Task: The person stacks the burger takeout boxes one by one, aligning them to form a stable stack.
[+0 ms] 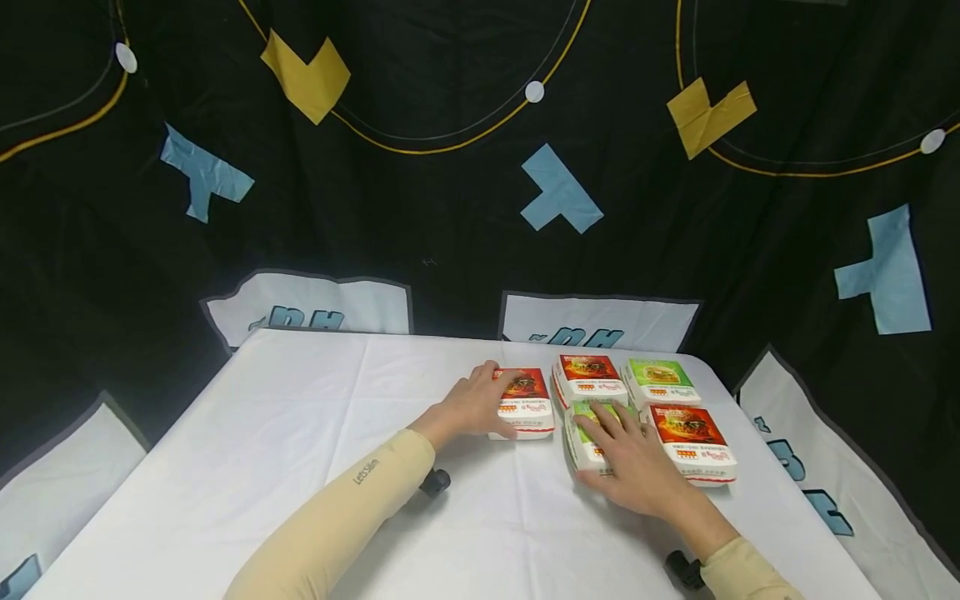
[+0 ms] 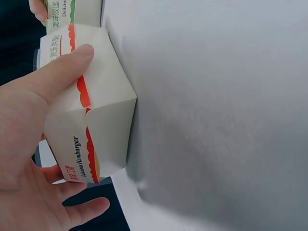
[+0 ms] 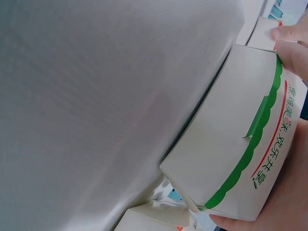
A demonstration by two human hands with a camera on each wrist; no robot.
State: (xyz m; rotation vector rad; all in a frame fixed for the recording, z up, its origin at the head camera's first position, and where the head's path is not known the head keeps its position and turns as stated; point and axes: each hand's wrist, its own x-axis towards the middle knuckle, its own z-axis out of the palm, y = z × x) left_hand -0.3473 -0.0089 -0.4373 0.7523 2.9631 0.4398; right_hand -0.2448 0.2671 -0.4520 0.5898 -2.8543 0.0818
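Note:
A white hamburger box with a red burger picture on top (image 1: 527, 410) sits on the table, left of the other boxes. My left hand (image 1: 471, 406) grips it from its left side; in the left wrist view the thumb lies along the box's scalloped red edge. My right hand (image 1: 637, 467) holds a green-topped hamburger box (image 3: 226, 125), its fingers spread over the top and the thumb at the near left corner. Much of that lid is hidden under the hand. In the right wrist view, the box's green scalloped trim and tab show.
Behind the right hand stand a red-topped box (image 1: 590, 379) and a green-topped box (image 1: 662, 382). Another red-topped box (image 1: 693, 442) is close on the right. A white cloth covers the table (image 1: 300, 433), and a black curtain (image 1: 442, 233) hangs behind it.

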